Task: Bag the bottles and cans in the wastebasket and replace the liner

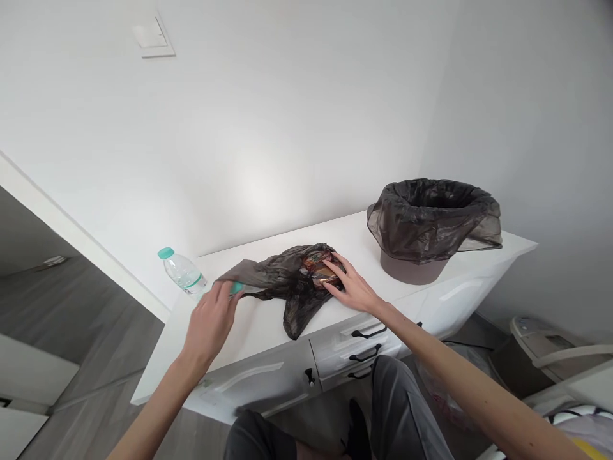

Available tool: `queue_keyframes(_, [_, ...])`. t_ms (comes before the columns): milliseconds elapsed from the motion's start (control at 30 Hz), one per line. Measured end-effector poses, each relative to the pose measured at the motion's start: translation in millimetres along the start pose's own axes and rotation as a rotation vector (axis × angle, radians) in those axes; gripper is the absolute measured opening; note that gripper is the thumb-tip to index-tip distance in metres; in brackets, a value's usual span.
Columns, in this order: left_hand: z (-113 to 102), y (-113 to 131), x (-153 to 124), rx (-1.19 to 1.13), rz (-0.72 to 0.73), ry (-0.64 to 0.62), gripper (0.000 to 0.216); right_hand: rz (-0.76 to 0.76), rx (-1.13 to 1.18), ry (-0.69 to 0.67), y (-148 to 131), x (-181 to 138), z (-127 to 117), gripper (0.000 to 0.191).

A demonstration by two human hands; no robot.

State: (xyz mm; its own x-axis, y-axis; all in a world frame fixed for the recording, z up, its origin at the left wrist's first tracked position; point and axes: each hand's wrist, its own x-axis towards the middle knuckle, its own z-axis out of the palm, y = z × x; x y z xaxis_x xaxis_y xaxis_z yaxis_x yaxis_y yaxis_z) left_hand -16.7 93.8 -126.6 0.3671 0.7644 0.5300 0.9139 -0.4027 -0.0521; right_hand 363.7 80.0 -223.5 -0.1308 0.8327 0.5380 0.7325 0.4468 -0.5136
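A dark, see-through plastic garbage bag (278,271) lies crumpled on the white cabinet top, with a colourful orange-brown wrapper or packet (320,267) showing at its right end. My left hand (211,322) is closed on the bag's left edge. Right by those fingers shows a teal cap-like piece (236,287); what it belongs to is hidden. My right hand (352,285) rests with spread fingers on the bag's bulging right end, over the wrapper. Just beyond my left hand stands a clear plastic bottle (184,271) with a teal cap, its lower part partly hidden.
A brown trash bin (414,268) lined with a dark bag stands at the cabinet's right end. The white cabinet (268,377) has drawers with black handles below. Behind it rises a white wall with a switch (152,37). A grey-beige appliance (541,345) sits low at right.
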Motion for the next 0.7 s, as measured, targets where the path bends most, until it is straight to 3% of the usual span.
queue_keyframes(167, [-60, -20, -47, -0.083, -0.197, 0.196, 0.049, 0.029, 0.015, 0.000, -5, -2, -1, 0.062])
queue_keyframes(333, [-97, -50, -46, -0.005, -0.312, 0.322, 0.049, 0.026, 0.015, 0.016, -4, -3, 1, 0.061])
queue_keyframes(500, [-104, -78, -18, 0.124, -0.274, 0.249, 0.056, 0.038, 0.006, 0.016, 0, -4, 4, 0.063])
queue_keyframes(700, [-95, -96, 7, 0.157, -0.325, 0.152, 0.051, 0.067, -0.007, 0.002, 0, -4, 5, 0.063])
